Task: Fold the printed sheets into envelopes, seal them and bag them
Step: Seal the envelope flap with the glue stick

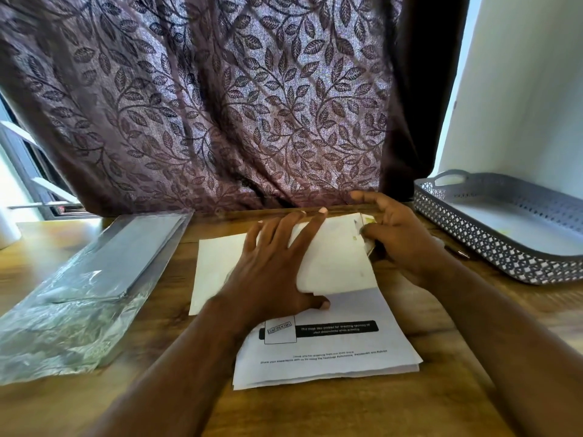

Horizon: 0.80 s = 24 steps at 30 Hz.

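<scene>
The left hand lies flat, fingers spread, pressing down on a folded sheet. The right hand is cupped at that sheet's right end with its thumb against the edge; whether it actually pinches the paper cannot be told. So one fold is being creased, and sealing looks not yet begun. The folded sheet rests on the far part of a stack of printed sheets still lying flat, so most of the folding seems left to do. A plain white sheet sticks out to the left beneath. Further left on the bench lies a clear plastic bag with grey flat contents; to the right stands a grey tray. No finished envelope shows plainly
</scene>
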Motion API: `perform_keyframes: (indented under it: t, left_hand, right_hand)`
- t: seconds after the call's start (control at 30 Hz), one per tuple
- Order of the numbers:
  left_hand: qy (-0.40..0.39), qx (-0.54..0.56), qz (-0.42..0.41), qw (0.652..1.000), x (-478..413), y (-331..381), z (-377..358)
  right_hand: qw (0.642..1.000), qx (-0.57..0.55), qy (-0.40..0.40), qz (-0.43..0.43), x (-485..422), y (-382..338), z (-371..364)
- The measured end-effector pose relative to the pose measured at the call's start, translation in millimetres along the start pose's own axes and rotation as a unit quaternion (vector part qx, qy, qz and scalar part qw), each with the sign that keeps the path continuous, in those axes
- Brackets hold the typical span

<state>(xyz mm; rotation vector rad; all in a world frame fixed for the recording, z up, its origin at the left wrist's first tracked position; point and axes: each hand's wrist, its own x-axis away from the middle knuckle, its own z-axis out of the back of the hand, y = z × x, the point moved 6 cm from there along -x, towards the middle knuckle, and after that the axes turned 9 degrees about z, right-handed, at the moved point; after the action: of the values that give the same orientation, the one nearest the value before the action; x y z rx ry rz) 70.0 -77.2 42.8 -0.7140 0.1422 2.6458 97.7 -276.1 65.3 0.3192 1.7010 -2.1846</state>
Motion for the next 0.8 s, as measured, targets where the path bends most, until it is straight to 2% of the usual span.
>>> perform_keyframes:
  t: [0.17, 0.37, 0.47, 0.57, 0.67, 0.8]
  left_hand:
    - [-0.013, 0.012, 0.013, 1.0, -0.1, -3.5, -5.9]
    - [0.023, -0.02, 0.007, 1.0, -2.3, -9.2, -2.1]
    - [0.031, -0.01, 0.0, 0.999, -3.1, -8.6, 2.2]
    - [0.008, 0.003, -0.002, 1.0, -1.5, -8.6, 3.8]
    - [-0.012, 0.046, 0.02, 0.999, -0.4, -6.4, 5.1]
    - [0.045, 0.14, 0.086, 0.985, -5.9, -9.6, 15.0]
  right_hand:
    - [0.996, -0.041, -0.061, -0.045, -0.2, 9.3, -7.9]
    - [0.976, -0.03, -0.155, -0.152, 8.3, 21.7, -21.0]
    - [0.975, -0.077, -0.117, -0.172, 7.0, 26.4, -16.3]
    - [0.972, -0.135, -0.087, -0.173, 5.0, 27.1, -12.7]
    - [0.977, -0.131, -0.085, -0.143, 3.8, 22.9, -12.9]
    - [0.979, -0.141, -0.083, -0.121, 4.7, 12.1, -15.2]
